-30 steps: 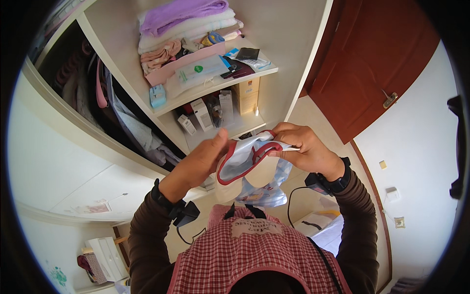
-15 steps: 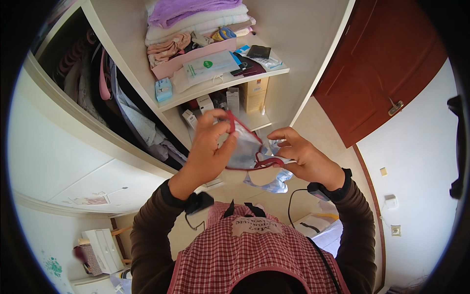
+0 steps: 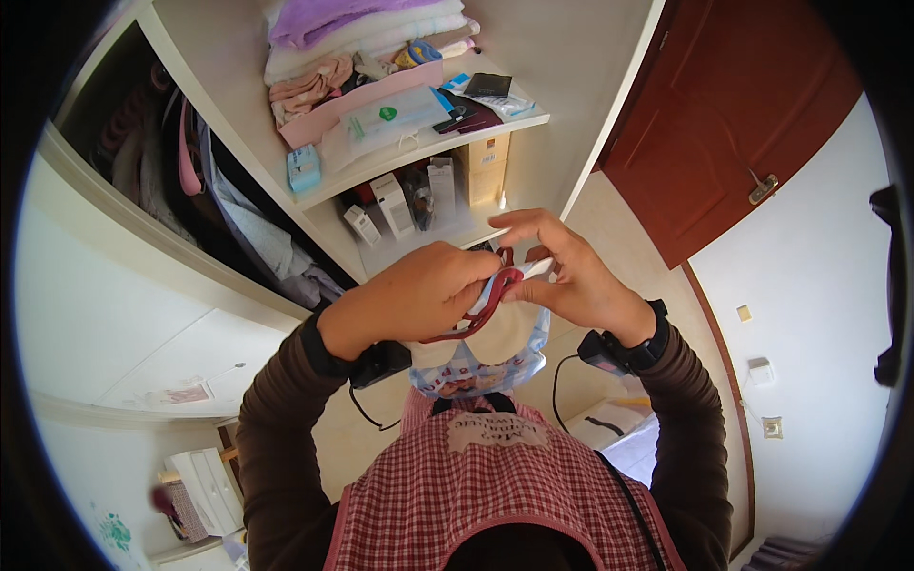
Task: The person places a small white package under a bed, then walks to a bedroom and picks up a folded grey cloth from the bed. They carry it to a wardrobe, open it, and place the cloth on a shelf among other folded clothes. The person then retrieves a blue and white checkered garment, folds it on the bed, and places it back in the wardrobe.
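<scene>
Between my hands hangs a thin cloth item with dark red edging and a white inner side. Its lower part shows a blue-and-white check with a printed pattern; I cannot tell its exact kind. My left hand grips the red edging, its fingertips partly hidden by the cloth. My right hand pinches a pale end of the same item between thumb and fingers, with the index finger raised above it. Both hands are close together, just in front of the cabinet's lower shelf.
An open white cabinet holds folded towels, a pink bin, a flat white package and a small blue pack. Boxes stand below. Clothes hang at left. A brown door stands at right.
My hands have come closer together. The cloth, earlier stretched out between them, is now bunched at its red edging, and its checked part hangs nearer my apron.
</scene>
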### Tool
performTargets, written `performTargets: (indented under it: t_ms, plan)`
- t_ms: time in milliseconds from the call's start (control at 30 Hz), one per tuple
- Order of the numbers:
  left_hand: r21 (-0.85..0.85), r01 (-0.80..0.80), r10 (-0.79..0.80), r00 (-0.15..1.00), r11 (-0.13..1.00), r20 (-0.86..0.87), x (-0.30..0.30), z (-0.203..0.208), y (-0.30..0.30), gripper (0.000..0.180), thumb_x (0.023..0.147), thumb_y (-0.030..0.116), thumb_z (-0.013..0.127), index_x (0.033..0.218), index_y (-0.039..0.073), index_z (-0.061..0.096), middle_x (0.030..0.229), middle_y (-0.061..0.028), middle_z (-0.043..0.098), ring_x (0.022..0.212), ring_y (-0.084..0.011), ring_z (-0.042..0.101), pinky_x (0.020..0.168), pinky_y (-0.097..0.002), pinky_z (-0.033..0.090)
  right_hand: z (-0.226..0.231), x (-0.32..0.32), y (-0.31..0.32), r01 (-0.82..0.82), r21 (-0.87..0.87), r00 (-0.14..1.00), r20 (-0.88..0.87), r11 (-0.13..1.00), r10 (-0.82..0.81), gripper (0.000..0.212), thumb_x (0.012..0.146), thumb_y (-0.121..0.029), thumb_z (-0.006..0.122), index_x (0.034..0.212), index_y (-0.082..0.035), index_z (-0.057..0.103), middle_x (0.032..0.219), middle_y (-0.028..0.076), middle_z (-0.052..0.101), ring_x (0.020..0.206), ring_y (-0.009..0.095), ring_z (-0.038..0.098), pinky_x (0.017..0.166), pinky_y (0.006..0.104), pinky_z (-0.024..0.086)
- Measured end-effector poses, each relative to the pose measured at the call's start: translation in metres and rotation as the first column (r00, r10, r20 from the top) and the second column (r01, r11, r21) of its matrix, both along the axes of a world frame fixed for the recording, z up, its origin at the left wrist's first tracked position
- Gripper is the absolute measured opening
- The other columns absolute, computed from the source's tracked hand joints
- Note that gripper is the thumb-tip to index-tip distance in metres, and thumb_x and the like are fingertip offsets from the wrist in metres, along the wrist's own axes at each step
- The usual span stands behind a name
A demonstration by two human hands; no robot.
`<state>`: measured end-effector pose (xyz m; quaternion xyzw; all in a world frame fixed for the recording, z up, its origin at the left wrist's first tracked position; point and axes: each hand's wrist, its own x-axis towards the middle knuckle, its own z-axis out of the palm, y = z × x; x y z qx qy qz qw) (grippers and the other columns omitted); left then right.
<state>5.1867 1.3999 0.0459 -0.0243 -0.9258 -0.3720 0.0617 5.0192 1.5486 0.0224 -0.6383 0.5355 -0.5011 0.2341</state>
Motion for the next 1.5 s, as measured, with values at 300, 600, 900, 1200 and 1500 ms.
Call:
performTargets:
  t_ms: [300,600,900,1200,1500]
  plan:
    - [0.220,-0.207,0.195,0.978,0.953,0.078,0.020,0.032,-0.006,0.048,0.077,0.018,0.078,0.116,0.005,0.052,0.095,-0.0067,0.060,0.086,-0.0158,0.056,0.077,-0.0288,0.045,0.013,-0.014,-0.013,0.029,0.116,0.996,0.082,0.993,-0.039,0.015,0.091,-0.011,0.071,0.098,0.001,0.065,0.083,0.001,0.059,0.077,0.006,0.051,0.067,0.0244,0.044]
    - [-0.071,-0.153,0.128,0.953,0.986,-0.275,0.021,0.016,-0.007,0.041,0.073,0.019,0.078,0.108,0.008,0.062,0.100,-0.0117,0.057,0.097,-0.0296,0.056,0.084,-0.0387,0.045,0.024,-0.016,-0.021,0.005,-0.002,0.985,0.171,1.000,-0.005,0.019,0.094,-0.011,0.067,0.108,-0.002,0.059,0.099,0.001,0.061,0.097,0.007,0.055,0.086,0.0230,0.046]
    - [0.021,-0.082,0.085,0.959,0.996,-0.269,0.011,0.003,-0.018,0.021,0.075,0.005,0.070,0.095,0.005,0.061,0.095,-0.0093,0.059,0.088,-0.0233,0.059,0.077,-0.0339,0.047,0.044,-0.021,-0.020,-0.162,0.059,0.985,-0.054,0.985,0.165,0.013,0.096,-0.008,0.062,0.108,-0.003,0.060,0.097,0.006,0.063,0.093,0.015,0.058,0.083,0.0288,0.047]
    - [0.223,-0.323,0.352,0.930,0.920,-0.109,0.005,0.021,-0.005,0.035,0.079,0.013,0.070,0.111,0.000,0.062,0.095,-0.0079,0.063,0.076,-0.0117,0.056,0.067,-0.0267,0.045,0.046,-0.026,-0.022,-0.055,0.004,0.976,-0.211,0.999,0.054,0.011,0.095,-0.009,0.062,0.098,0.001,0.061,0.084,0.014,0.061,0.074,0.021,0.055,0.068,0.0324,0.045]
    - [-0.217,-0.188,0.230,0.954,0.958,0.192,-0.008,0.029,-0.020,0.038,0.077,0.026,0.076,0.099,-0.003,0.063,0.074,-0.0070,0.062,0.064,-0.0160,0.052,0.062,-0.0306,0.043,0.050,-0.024,-0.034,-0.064,-0.127,0.925,-0.380,0.990,0.012,0.014,0.097,-0.013,0.061,0.102,0.000,0.059,0.084,0.012,0.063,0.071,0.022,0.057,0.065,0.0318,0.046]
